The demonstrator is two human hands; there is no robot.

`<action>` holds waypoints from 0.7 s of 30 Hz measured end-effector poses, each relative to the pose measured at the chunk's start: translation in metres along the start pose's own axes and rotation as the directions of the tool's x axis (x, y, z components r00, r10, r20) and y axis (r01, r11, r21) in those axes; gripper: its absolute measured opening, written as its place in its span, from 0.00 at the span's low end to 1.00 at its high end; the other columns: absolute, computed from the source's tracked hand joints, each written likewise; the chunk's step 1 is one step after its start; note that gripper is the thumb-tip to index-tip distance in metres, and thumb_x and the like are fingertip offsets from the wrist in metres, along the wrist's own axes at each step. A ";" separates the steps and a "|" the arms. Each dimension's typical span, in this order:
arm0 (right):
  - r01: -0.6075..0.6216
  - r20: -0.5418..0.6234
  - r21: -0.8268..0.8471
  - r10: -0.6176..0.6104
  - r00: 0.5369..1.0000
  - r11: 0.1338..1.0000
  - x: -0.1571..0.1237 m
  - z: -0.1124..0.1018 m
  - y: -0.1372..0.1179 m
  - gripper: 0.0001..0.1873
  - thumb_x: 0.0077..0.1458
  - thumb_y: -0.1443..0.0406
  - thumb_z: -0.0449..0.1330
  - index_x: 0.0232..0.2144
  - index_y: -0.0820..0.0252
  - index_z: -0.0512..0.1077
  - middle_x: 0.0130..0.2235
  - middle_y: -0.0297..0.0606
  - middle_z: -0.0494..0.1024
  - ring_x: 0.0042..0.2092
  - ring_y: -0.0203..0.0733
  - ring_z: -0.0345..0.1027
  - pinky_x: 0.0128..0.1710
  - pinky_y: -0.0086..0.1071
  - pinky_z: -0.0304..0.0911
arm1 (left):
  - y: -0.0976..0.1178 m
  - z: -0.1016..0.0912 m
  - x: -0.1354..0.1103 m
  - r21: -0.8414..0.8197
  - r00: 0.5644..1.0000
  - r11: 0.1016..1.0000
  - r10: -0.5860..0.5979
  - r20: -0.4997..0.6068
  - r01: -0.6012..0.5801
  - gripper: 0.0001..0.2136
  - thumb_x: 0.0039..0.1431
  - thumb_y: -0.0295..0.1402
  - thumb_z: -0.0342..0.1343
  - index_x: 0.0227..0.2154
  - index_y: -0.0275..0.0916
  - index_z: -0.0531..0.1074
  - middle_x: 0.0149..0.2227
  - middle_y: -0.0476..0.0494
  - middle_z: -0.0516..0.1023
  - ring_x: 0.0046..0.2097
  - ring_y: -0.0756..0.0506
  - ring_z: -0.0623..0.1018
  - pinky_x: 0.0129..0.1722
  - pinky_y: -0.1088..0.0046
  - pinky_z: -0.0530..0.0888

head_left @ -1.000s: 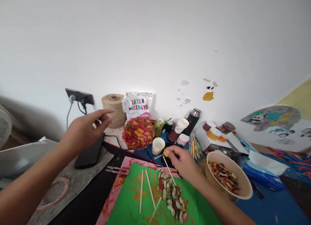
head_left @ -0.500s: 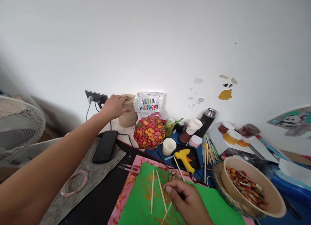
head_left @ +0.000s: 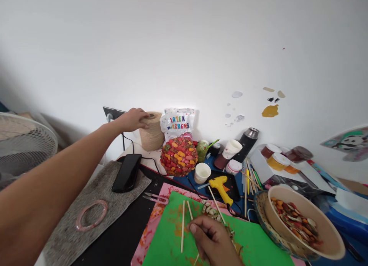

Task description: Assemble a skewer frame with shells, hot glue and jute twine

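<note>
My left hand (head_left: pixel 133 119) reaches to the back of the table, its fingers apart at the upper left side of a large spool of tan twine (head_left: pixel 152 133). They appear to touch it, without wrapping round it. Over a green sheet (head_left: pixel 161 239), my right hand (head_left: pixel 214 239) is closed in a pinch; whatever it holds, if anything, is hidden. Thin wooden sticks (head_left: pixel 183 227) lie beside and partly under that hand. Behind it sits a small pile of pale shell-like pieces (head_left: pixel 209 209). A ball covered in red, orange and yellow pieces (head_left: pixel 178 156) stands right of the spool.
A yellow glue gun (head_left: pixel 221 187), a white cup (head_left: pixel 202 173) and paint jars (head_left: pixel 277 161) stand at the back. At right is a bowl of coloured pieces (head_left: pixel 333 247). A phone (head_left: pixel 127 173), pink bangle (head_left: pixel 92 215), thread snips (head_left: pixel 156 198) and fan (head_left: pixel 28 151) are left.
My left hand has drawn back slightly left from the top of the spool, showing more of it. My right hand has shifted slightly left over the sticks, uncovering more of the pale pieces.
</note>
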State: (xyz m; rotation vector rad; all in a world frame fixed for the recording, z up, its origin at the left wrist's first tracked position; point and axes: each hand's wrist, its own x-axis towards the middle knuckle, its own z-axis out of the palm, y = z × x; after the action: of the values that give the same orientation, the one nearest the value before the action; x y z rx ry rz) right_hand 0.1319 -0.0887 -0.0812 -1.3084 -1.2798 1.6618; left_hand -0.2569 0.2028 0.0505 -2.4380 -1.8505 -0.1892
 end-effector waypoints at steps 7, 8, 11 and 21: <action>-0.028 0.062 0.018 0.026 0.998 0.999 0.002 0.008 0.009 0.35 0.52 0.32 0.64 0.32 0.58 0.72 0.16 0.20 0.55 0.18 0.29 0.42 0.18 0.26 0.40 | -0.007 -0.002 -0.012 -0.017 0.997 0.997 0.069 0.016 -0.069 0.40 0.59 0.52 0.58 0.71 0.40 0.64 0.73 0.29 0.63 0.70 0.29 0.64 0.68 0.53 0.60; -0.037 0.068 0.016 0.036 0.997 0.999 0.003 0.009 0.010 0.35 0.52 0.32 0.64 0.32 0.58 0.72 0.17 0.20 0.55 0.18 0.29 0.42 0.18 0.25 0.40 | -0.004 0.000 -0.012 -0.020 0.997 0.997 0.072 -0.013 -0.072 0.40 0.59 0.55 0.58 0.71 0.40 0.65 0.74 0.28 0.60 0.72 0.27 0.61 0.69 0.51 0.58; -0.070 0.075 0.003 0.069 0.995 0.998 0.003 0.012 0.014 0.36 0.50 0.31 0.65 0.32 0.58 0.71 0.17 0.20 0.56 0.18 0.29 0.45 0.18 0.25 0.40 | 0.004 0.008 -0.009 -0.043 0.995 0.995 0.089 -0.037 -0.090 0.37 0.59 0.52 0.60 0.68 0.41 0.68 0.72 0.32 0.66 0.70 0.30 0.65 0.69 0.53 0.60; -0.122 0.095 -0.007 0.122 0.988 0.993 0.002 0.018 0.012 0.41 0.43 0.27 0.64 0.30 0.58 0.70 0.17 0.20 0.56 0.18 0.29 0.47 0.19 0.25 0.43 | -0.023 0.019 -0.031 -0.056 0.993 0.997 -0.057 -0.103 0.051 0.34 0.67 0.44 0.52 0.73 0.38 0.59 0.71 0.34 0.68 0.67 0.36 0.71 0.64 0.60 0.70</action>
State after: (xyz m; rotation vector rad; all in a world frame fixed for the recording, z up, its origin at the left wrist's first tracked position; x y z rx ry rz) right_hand 0.1148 -0.0960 -0.0928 -1.3458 -1.2778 1.8275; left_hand -0.2866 0.1816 0.0269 -2.3634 -1.8916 -0.3668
